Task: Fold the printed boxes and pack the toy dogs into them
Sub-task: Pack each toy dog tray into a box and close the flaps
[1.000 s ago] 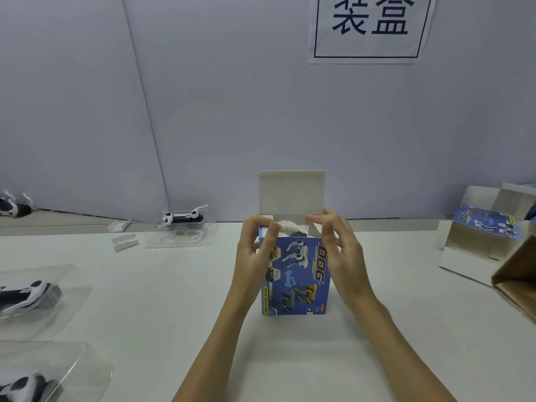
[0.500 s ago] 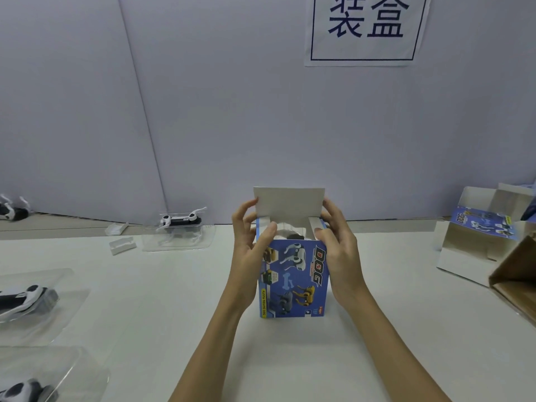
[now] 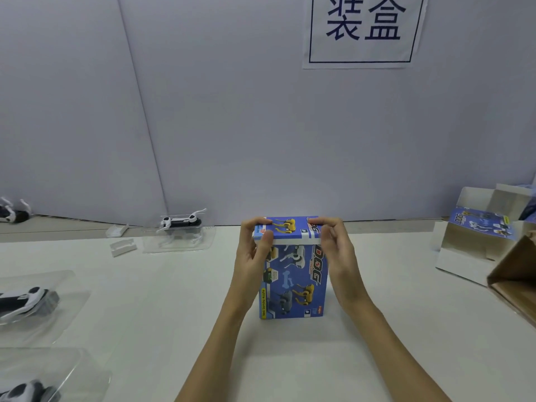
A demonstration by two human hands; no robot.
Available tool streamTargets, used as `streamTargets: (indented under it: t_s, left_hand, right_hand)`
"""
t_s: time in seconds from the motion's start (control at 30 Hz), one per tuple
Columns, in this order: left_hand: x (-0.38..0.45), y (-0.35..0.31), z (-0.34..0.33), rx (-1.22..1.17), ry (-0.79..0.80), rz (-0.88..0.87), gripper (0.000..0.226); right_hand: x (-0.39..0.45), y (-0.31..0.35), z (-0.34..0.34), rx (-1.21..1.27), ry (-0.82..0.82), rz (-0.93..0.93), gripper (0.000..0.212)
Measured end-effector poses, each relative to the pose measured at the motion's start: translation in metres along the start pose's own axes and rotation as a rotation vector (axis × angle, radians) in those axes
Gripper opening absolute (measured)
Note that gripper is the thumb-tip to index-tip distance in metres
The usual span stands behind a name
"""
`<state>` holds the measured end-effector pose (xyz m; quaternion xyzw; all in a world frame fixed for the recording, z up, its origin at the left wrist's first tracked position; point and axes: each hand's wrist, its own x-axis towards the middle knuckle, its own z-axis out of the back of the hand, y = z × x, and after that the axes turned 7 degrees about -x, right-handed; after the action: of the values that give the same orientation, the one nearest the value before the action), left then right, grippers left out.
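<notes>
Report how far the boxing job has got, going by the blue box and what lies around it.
Done: the blue printed box stands upright and folded; its contents cannot be seen. In hand: the left hand and right hand hold the top lid folded down, a pale edge showing under it, so not fully tucked. Left: toy dogs in clear trays and an open box on the right wait.

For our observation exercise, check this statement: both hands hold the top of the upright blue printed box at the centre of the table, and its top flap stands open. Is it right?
One detail is wrong. In the head view the top flap is folded down over the blue printed box, not standing open. The rest holds: the left hand and right hand hold the upright box's top at the centre of the table.
</notes>
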<state>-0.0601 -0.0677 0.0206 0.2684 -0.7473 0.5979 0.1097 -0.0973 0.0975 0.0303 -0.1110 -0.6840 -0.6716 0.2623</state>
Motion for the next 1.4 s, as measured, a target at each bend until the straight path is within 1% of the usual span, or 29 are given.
streamTargets:
  t_s: [0.07, 0.13, 0.2, 0.27, 0.3, 0.33, 0.37, 0.4, 0.43, 0.5, 0.53, 0.6, 0.63, 0.7, 0.77, 0.9, 0.97, 1.0, 1.1, 1.3, 1.4]
  left_hand:
    - [0.0, 0.002, 0.0, 0.083, -0.019, -0.071, 0.056]
    - [0.0, 0.006, 0.001, 0.114, -0.03, -0.061, 0.057]
    - [-0.001, 0.009, -0.001, 0.135, -0.102, -0.051, 0.053]
    - [0.0, 0.009, -0.004, 0.277, -0.247, -0.164, 0.05]
    - [0.001, 0.008, -0.005, 0.372, -0.293, -0.235, 0.051]
    - [0.001, 0.006, -0.007, 0.475, -0.298, -0.307, 0.051]
    - [0.002, 0.004, -0.009, 0.592, -0.271, -0.386, 0.051]
    - [0.0, 0.003, -0.012, 0.705, -0.23, -0.451, 0.056]
    - [-0.001, 0.001, -0.017, 0.798, -0.192, -0.479, 0.067]
    - [-0.004, -0.002, -0.022, 0.912, -0.113, -0.479, 0.091]
    - [-0.004, -0.004, -0.022, 0.966, -0.043, -0.485, 0.099]
    - [-0.004, -0.007, -0.016, 1.067, 0.117, -0.491, 0.111]
    - [-0.003, -0.009, -0.012, 1.093, 0.161, -0.488, 0.117]
    - [-0.002, -0.011, -0.009, 1.124, 0.191, -0.473, 0.128]
    - [-0.002, -0.01, -0.012, 1.135, 0.212, -0.469, 0.132]
    - [-0.006, -0.006, -0.019, 1.176, 0.254, -0.508, 0.132]
    - [-0.008, -0.007, -0.02, 1.173, 0.252, -0.525, 0.133]
    - [-0.008, -0.007, -0.021, 1.165, 0.244, -0.531, 0.133]
    - [-0.008, -0.01, -0.021, 1.136, 0.203, -0.55, 0.132]
    - [-0.008, -0.009, -0.02, 1.019, 0.179, -0.557, 0.125]
    - [-0.007, -0.004, -0.02, 1.028, 0.192, -0.603, 0.116]
  right_hand:
    - [-0.001, 0.001, -0.002, -0.087, 0.017, 0.019, 0.036]
    - [-0.001, 0.001, -0.005, -0.119, -0.016, 0.035, 0.04]
    - [-0.002, 0.002, -0.007, -0.124, -0.085, 0.055, 0.038]
    - [-0.004, 0.001, -0.011, -0.107, -0.171, 0.065, 0.036]
    - [-0.005, 0.0, -0.012, -0.077, -0.214, 0.053, 0.037]
    - [-0.006, -0.001, -0.013, -0.028, -0.252, 0.034, 0.038]
    - [-0.007, -0.001, -0.013, 0.026, -0.284, 0.011, 0.041]
    - [-0.007, -0.001, -0.014, 0.071, -0.303, -0.016, 0.043]
    - [-0.007, -0.002, -0.014, 0.106, -0.3, -0.054, 0.045]
    - [-0.006, -0.005, -0.014, 0.186, -0.214, -0.172, 0.044]
    - [-0.005, -0.007, -0.013, 0.217, -0.149, -0.234, 0.044]
    - [-0.004, -0.009, -0.01, 0.184, -0.051, -0.286, 0.042]
    - [-0.003, -0.01, -0.007, 0.141, -0.019, -0.279, 0.041]
    - [0.0, -0.009, 0.0, 0.078, 0.026, -0.25, 0.039]
    - [0.002, -0.009, 0.007, 0.072, 0.042, -0.205, 0.039]
    - [0.005, -0.004, 0.012, -0.003, -0.019, -0.152, 0.045]
    - [0.006, -0.002, 0.012, -0.046, -0.038, -0.119, 0.037]
    - [0.005, 0.0, 0.012, -0.063, -0.029, -0.094, 0.035]
    - [0.003, 0.001, 0.009, -0.088, 0.016, -0.041, 0.046]
    - [0.001, -0.002, 0.004, -0.09, 0.043, -0.006, 0.043]
    - [0.001, -0.005, 0.01, -0.169, 0.045, 0.03, 0.044]
